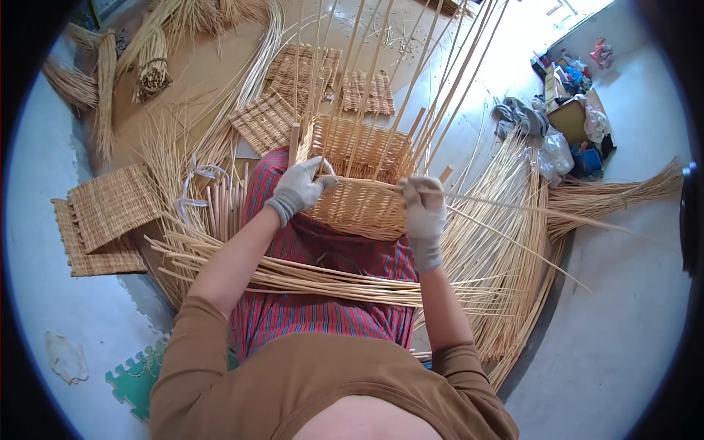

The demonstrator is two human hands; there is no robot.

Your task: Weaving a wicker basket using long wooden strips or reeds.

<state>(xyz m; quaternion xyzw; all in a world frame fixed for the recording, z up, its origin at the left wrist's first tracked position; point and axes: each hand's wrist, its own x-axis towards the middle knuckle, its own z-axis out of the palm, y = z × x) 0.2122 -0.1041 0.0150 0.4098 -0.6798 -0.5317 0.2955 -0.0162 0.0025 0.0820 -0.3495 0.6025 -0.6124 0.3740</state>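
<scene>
A half-woven wicker basket (pixel 356 209) rests on my lap, with long upright stakes (pixel 378 66) rising from its sides. My left hand (pixel 301 185), in a pale work glove, grips the near rim at the left corner, thumb and fingers closed over the weave. At the right corner my gloved right hand (pixel 425 213) is closed on a long wicker strand (pixel 528 209), whose free end trails off to the right. A thicker peg (pixel 294 144) stands at the basket's left corner. The fingertips of both hands are partly hidden by the rim and gloves.
A bundle of wicker rods (pixel 330 284) lies across my striped lap cloth (pixel 315 319). Loose strands (pixel 499 242) spread over the floor on my right. Woven mats (pixel 114 209) lie at left, with more woven panels (pixel 271 121) beyond the basket. A cluttered cabinet (pixel 576 121) stands far right.
</scene>
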